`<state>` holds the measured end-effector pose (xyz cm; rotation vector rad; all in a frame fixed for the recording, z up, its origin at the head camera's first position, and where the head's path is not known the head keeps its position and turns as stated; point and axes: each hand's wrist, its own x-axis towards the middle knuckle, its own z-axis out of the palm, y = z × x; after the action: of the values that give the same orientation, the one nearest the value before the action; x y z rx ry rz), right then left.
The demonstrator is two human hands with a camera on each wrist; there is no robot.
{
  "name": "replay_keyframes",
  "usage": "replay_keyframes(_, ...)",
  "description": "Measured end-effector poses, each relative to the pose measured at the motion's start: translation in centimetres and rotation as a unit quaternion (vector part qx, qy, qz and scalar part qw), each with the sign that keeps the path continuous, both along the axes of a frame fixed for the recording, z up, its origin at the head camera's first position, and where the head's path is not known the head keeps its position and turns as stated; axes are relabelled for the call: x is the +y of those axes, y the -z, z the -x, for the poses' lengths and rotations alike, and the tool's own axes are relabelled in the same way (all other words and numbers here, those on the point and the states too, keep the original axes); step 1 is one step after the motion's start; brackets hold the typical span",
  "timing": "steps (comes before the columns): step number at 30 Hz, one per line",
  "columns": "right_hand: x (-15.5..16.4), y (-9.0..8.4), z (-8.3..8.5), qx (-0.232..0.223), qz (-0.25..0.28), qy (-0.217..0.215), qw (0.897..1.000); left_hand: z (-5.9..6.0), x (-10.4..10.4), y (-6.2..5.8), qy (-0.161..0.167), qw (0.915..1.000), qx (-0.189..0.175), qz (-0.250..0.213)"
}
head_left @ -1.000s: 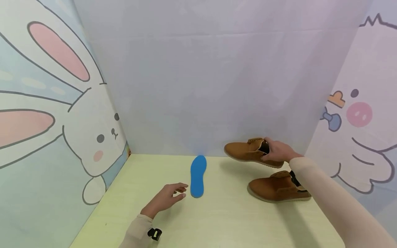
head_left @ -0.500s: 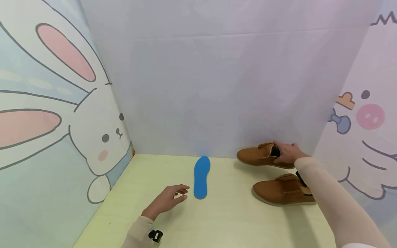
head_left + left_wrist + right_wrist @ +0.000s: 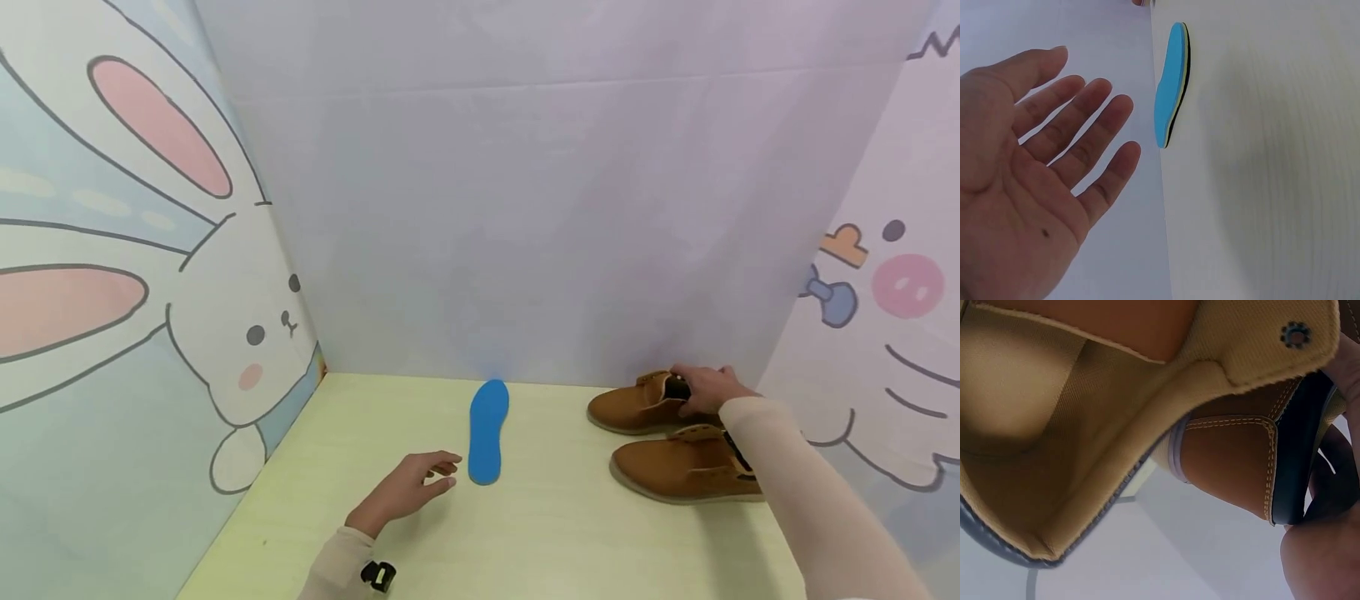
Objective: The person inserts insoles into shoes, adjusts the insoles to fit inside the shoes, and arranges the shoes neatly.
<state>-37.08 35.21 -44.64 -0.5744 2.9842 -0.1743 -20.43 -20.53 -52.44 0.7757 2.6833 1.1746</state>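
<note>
At the back right in the head view, my right hand (image 3: 712, 388) grips a brown leather shoe (image 3: 626, 410) by the collar of its opening; the heel is hidden behind the hand. The shoe is low at the table, toe pointing left. A matching shoe (image 3: 667, 467) sits just in front of it, partly covered by my right forearm. The right wrist view has the nearer shoe's tan lining (image 3: 1116, 412) up close, with the gripped shoe's heel beyond. My left hand (image 3: 408, 487) hovers with relaxed fingers beside a blue insole (image 3: 487, 429), holding nothing.
The pale yellow table (image 3: 555, 533) meets a grey cloth wall (image 3: 525, 233) at the back. Side panels carry a cartoon rabbit (image 3: 225, 333) on the left and a white cartoon figure (image 3: 885, 350) on the right.
My right hand has lowered the shoe and moved it rightward, close behind the other shoe. The view has shifted slightly; my left hand and the insole stay nearly the same.
</note>
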Motion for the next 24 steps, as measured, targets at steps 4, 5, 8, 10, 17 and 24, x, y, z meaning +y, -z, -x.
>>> replay_keyframes(4,0.3,0.7,-0.1,-0.022,0.01,0.008,1.0,0.0,0.1,0.2,-0.004,1.0,-0.003,0.006)
replay_keyframes(5,0.5,0.8,0.0,-0.027,0.009,0.009,1.0,0.0,0.1,0.3,-0.005,1.0,-0.003,0.007)
replay_keyframes(8,0.8,1.0,0.0,-0.045,0.014,0.021,0.999,0.1,0.2,0.3,-0.007,0.9999,-0.005,0.009)
replay_keyframes(10,0.9,0.9,0.0,-0.055,0.015,0.03,0.998,0.2,0.3,0.2,-0.008,0.9999,-0.003,0.008)
replay_keyframes(17,1.1,0.7,-0.6,-0.074,0.011,0.051,0.996,0.2,0.3,0.3,-0.008,0.9999,-0.004,0.008)
replay_keyframes(24,1.3,0.8,-0.7,-0.079,0.01,0.07,0.994,0.3,0.2,0.3,-0.008,0.9999,0.002,0.012)
